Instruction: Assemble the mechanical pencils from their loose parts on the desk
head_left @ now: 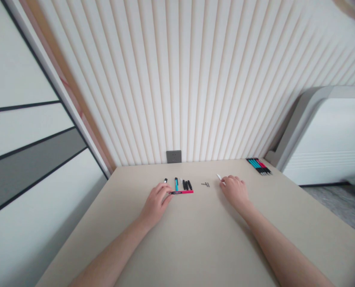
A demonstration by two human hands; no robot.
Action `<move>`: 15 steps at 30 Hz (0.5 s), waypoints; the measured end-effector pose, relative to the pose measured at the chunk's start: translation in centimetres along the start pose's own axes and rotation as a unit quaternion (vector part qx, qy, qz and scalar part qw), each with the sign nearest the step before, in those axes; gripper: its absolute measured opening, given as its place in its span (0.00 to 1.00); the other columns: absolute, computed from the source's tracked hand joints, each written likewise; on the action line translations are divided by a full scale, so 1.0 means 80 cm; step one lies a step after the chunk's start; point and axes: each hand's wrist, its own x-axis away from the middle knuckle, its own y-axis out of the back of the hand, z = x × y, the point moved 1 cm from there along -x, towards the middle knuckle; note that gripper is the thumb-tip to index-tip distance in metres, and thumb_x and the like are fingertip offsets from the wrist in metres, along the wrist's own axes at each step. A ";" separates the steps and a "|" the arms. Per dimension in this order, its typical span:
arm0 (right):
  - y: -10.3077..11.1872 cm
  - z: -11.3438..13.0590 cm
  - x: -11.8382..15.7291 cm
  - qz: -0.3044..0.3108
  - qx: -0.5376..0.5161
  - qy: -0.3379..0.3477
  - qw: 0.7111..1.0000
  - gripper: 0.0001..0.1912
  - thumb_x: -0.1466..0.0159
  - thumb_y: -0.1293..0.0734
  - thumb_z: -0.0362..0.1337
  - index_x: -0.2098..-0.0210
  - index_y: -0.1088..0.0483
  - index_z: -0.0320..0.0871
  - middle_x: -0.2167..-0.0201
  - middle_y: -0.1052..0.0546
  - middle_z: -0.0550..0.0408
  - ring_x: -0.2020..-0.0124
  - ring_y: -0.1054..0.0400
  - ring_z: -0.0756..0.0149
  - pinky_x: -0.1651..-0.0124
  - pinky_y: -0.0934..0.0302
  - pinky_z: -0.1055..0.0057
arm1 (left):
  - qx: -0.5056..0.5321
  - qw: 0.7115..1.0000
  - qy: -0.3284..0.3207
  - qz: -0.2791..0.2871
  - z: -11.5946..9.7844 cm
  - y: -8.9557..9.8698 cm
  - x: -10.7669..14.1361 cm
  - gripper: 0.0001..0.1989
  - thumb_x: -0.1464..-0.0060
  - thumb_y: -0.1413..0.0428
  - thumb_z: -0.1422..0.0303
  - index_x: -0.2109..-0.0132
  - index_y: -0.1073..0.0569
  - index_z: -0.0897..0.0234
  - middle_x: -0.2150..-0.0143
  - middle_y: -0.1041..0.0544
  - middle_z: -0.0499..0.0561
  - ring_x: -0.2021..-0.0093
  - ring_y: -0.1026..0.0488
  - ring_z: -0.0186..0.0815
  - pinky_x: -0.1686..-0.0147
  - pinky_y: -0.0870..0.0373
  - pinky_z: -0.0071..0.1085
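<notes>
My left hand (157, 202) pinches the black end of a red and black pen barrel (185, 192), which lies level and points right. Just behind it are a blue barrel with a black clip (176, 184), a small black and white piece (165, 180) and several short black grips (187, 185). Small metallic tips (206, 184) lie between the hands. Over on the right, my right hand (233, 189) has its fingers closed on a thin white piece (218, 176) that sticks out to the upper left.
Several blue, red and black pens (258, 166) lie side by side at the table's back right corner. A dark socket (174, 156) is on the ribbed wall behind the beige table (189, 247). A grey and white headboard (323, 131) stands at the right.
</notes>
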 end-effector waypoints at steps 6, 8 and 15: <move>0.002 -0.001 -0.001 0.009 -0.001 -0.007 1.000 0.14 0.33 0.41 0.38 0.63 0.24 0.42 0.61 0.23 0.44 0.56 0.32 0.56 0.57 0.46 0.64 | -0.003 1.000 -0.001 -0.001 0.000 0.000 0.000 0.05 0.39 0.49 0.71 0.57 0.30 0.60 0.56 0.28 0.53 0.53 0.30 0.39 0.50 0.32 0.38; 0.002 -0.001 -0.001 0.004 -0.002 -0.009 1.000 0.14 0.33 0.41 0.38 0.61 0.25 0.42 0.61 0.23 0.45 0.56 0.32 0.56 0.57 0.46 0.64 | -0.003 1.000 -0.002 0.000 0.000 0.000 0.000 0.05 0.39 0.49 0.71 0.57 0.30 0.60 0.56 0.28 0.52 0.52 0.30 0.39 0.50 0.32 0.38; -0.002 -0.002 -0.001 0.002 0.003 -0.015 1.000 0.14 0.34 0.42 0.38 0.63 0.25 0.42 0.62 0.23 0.45 0.57 0.31 0.56 0.58 0.45 0.64 | -0.005 1.000 -0.004 0.002 0.002 -0.001 0.001 0.05 0.39 0.49 0.70 0.56 0.30 0.60 0.55 0.29 0.52 0.52 0.30 0.39 0.49 0.33 0.38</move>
